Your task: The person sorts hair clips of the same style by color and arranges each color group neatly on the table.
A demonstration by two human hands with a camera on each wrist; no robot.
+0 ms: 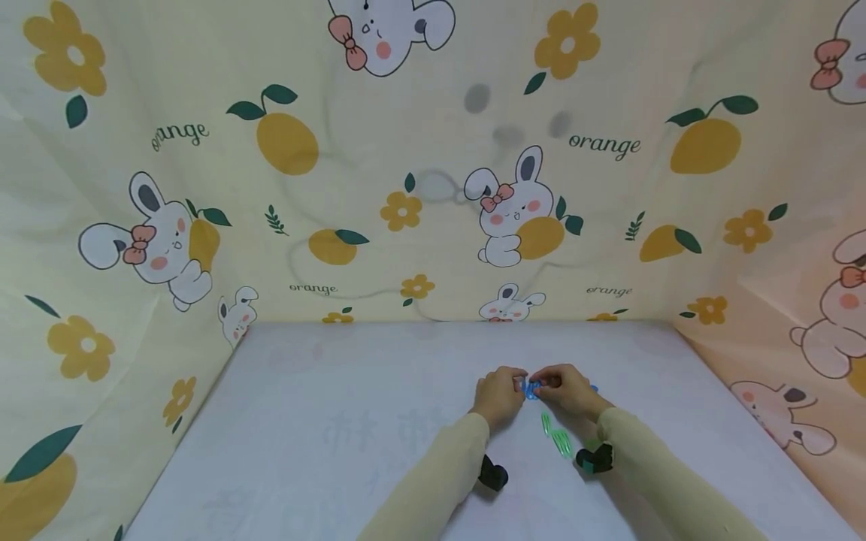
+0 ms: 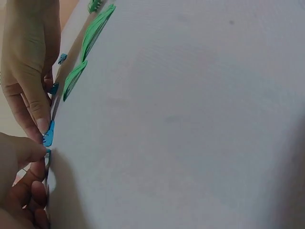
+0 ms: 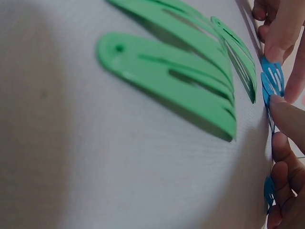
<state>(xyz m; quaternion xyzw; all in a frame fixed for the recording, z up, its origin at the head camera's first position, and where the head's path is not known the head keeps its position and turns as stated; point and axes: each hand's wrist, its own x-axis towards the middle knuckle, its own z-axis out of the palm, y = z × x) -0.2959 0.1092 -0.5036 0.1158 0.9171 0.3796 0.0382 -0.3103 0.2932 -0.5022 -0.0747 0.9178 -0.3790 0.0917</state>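
Small blue snap hair clips (image 1: 532, 390) lie bunched between both hands over the white table. My left hand (image 1: 499, 394) pinches one end of them with thumb and fingers. From the other side my right hand (image 1: 571, 388) pinches the near end, its thumb on a blue clip (image 3: 268, 86) in the right wrist view. Another blue hair clip (image 3: 269, 193) shows beside the right hand's lower fingers. Several green snap hair clips (image 3: 167, 86) lie close to the hands, among them a slim green clip (image 1: 546, 424) and a wider group (image 1: 561, 443). Fingers partly hide the blue clips.
White tabletop (image 1: 304, 421) spreads around the hands, mostly to the left. Behind and at the sides hangs a cream cloth (image 1: 379, 150) printed with rabbits and oranges. Dark wrist mounts (image 1: 493, 475) sit under both sleeves.
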